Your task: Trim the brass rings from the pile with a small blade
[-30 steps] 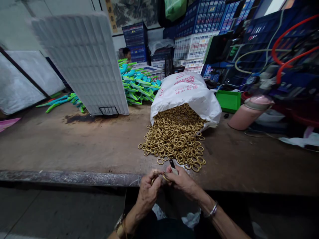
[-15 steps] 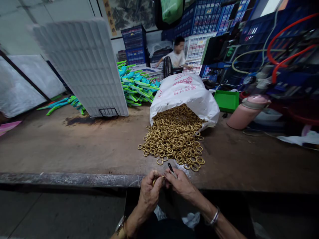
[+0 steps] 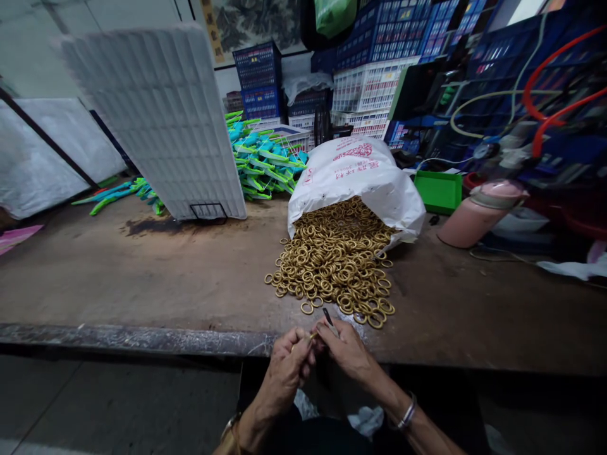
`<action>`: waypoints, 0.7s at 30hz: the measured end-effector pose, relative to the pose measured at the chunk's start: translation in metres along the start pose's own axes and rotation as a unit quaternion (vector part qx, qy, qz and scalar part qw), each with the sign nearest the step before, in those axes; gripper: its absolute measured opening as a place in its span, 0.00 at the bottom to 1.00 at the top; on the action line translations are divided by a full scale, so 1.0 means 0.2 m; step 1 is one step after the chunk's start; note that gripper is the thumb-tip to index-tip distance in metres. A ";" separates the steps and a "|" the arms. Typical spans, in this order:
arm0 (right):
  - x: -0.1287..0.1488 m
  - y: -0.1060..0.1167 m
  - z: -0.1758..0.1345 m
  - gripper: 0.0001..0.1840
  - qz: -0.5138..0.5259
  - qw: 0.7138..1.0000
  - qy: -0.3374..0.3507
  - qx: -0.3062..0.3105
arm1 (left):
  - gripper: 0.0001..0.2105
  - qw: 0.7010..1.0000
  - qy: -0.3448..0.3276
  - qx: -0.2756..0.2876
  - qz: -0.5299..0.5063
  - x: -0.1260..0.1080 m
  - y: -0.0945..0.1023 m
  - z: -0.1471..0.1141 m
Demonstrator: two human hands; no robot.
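At the table's front edge my left hand (image 3: 290,359) pinches a gold-coloured ring (image 3: 313,336), mostly covered by the fingers. My right hand (image 3: 348,351) meets it from the right, fingertips close to the ring. It is closed around a slim knife-like tool (image 3: 331,321) with a dark tip that points up and away from me. Just beyond both hands lies a heap of gold-coloured rings (image 3: 332,265), spilling from the mouth of a white sack (image 3: 351,174) with red print.
A white ribbed panel (image 3: 161,120) stands upright on the wooden table (image 3: 142,278). Behind it lie green and blue plastic pieces (image 3: 265,164). To the right are a green tray (image 3: 437,191) and a pink bottle (image 3: 478,212). Stacked crates (image 3: 363,88) fill the back.
The left hand has rolled, so the ring shows less and nearer the right fingertips. The person at the back is out of sight. The view has shifted slightly.
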State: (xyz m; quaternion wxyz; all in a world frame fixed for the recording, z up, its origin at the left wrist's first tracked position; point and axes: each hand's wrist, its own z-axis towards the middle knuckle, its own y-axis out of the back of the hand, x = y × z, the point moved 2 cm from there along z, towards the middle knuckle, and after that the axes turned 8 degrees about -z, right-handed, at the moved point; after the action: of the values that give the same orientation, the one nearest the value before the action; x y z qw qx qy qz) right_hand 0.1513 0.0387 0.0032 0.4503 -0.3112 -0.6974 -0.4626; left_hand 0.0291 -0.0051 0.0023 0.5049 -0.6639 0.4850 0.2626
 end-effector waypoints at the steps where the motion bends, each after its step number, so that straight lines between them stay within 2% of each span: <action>1: 0.00 0.01 0.00 0.13 -0.045 0.999 0.011 -0.014 | 0.16 1.000 -0.002 -0.004 0.004 0.00 0.00 0.00; 3: 0.00 0.01 -0.01 0.10 -0.140 0.989 0.038 -0.024 | 0.17 1.000 -0.006 -0.013 0.016 -0.01 0.00 0.00; 5: 0.00 0.01 -0.03 0.06 -0.214 0.975 0.056 -0.007 | 0.18 0.999 -0.008 -0.025 0.026 -0.03 0.00 0.00; 7: 0.00 -0.01 -0.03 0.11 -0.265 0.962 0.061 0.015 | 0.19 0.999 -0.015 -0.036 0.029 -0.05 -0.01 0.00; 10: 0.01 -0.02 -0.04 0.16 -0.313 0.947 0.062 0.027 | 0.20 0.997 -0.038 -0.046 0.042 -0.08 -0.02 0.00; 15: 0.01 -0.02 -0.03 0.17 -0.357 0.930 0.079 0.048 | 0.19 0.994 -0.067 -0.049 0.068 -0.06 0.00 0.00; 17: -0.02 -0.01 -0.02 0.15 -0.386 0.919 0.073 0.041 | 0.18 0.996 -0.061 -0.037 0.059 -0.04 0.01 -0.02; 21: -0.06 0.02 0.03 0.13 -0.444 0.895 0.042 -0.022 | 0.13 0.999 -0.031 0.013 0.000 -0.04 -0.01 -0.07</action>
State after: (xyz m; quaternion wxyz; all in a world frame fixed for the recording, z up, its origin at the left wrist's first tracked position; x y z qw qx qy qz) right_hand 0.1581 0.0460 -0.0072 0.2200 0.0407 -0.7329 -0.6425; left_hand 0.0252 -0.0152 0.0149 0.5284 -0.6491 0.4720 0.2770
